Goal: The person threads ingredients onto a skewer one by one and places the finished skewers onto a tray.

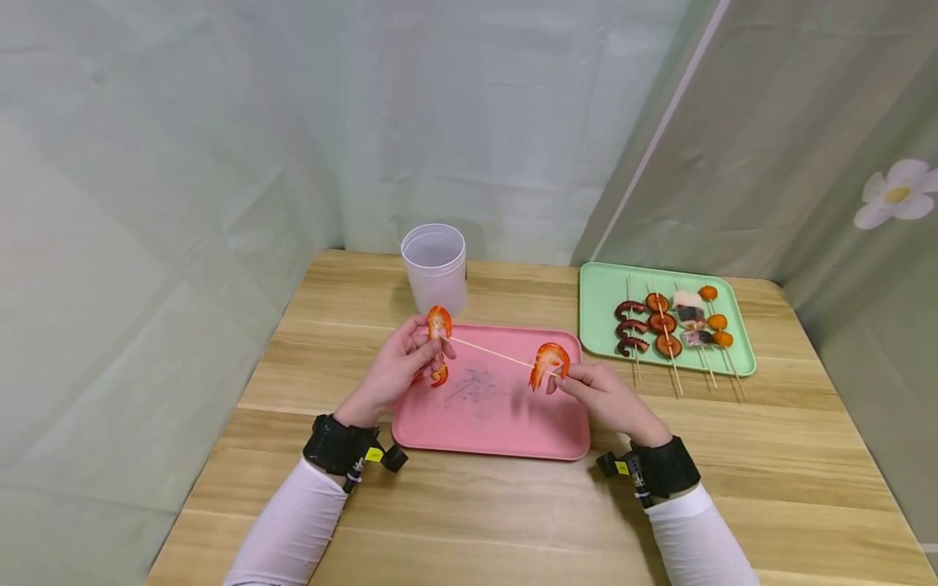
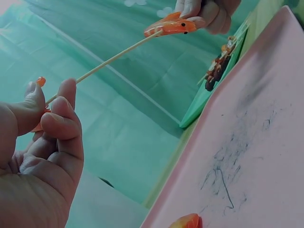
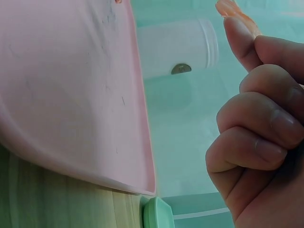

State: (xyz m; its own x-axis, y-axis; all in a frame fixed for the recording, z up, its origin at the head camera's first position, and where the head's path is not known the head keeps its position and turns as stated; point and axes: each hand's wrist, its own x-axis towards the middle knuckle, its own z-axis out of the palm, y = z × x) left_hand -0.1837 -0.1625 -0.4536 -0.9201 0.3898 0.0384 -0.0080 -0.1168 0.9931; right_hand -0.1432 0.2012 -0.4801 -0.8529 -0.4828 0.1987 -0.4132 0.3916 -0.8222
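Observation:
Over a pink tray [image 1: 506, 423], both hands hold a thin wooden skewer [image 1: 491, 352] stretched between two orange-red shrimp. My left hand [image 1: 399, 358] pinches the left shrimp [image 1: 439, 321] between thumb and fingers, at one end of the skewer; the fingers partly hide it in the left wrist view. My right hand [image 1: 604, 395] pinches the right shrimp [image 1: 550, 364] with thumb and forefinger. The skewer meets this shrimp [image 2: 168, 27] near its dark eyes. Another shrimp [image 1: 440, 376] lies on the tray's left side, partly behind the left hand.
A translucent white cup [image 1: 436, 277] stands behind the pink tray. To the right, a green tray [image 1: 597, 309] bears skewers of tentacles [image 1: 631, 327], mushroom slices [image 1: 663, 324], fish-like pieces [image 1: 690, 313] and orange balls [image 1: 718, 322]. Curtains [image 1: 498, 130] rise behind the wooden table [image 1: 469, 521].

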